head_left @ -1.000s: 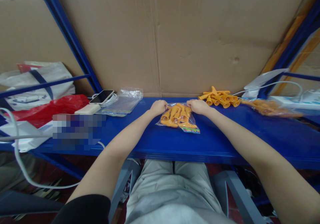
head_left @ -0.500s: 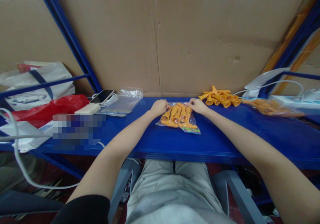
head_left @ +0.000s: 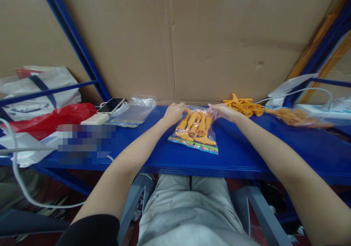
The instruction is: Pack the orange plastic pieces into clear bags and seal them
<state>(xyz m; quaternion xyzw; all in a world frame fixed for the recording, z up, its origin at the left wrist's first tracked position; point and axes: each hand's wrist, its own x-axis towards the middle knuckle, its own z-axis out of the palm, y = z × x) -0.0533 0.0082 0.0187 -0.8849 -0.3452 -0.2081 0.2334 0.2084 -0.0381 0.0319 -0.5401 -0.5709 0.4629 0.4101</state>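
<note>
Rearward passage is blocked by the cardboard wall (head_left: 175,45) at the back of the table (head_left: 296,147). On the right hand's (head_left: 223,112) outer side, the way is obstructed by piled orange pieces (head_left: 245,107), then by a bag of similar pieces (head_left: 294,116); room is left in front of both. Between the left hand (head_left: 175,113) and the flat clear bags (head_left: 135,110), a gap is left. Between the forearms, the middle is occupied by the filled bag (head_left: 197,127), with a bare strip left before it.
</note>
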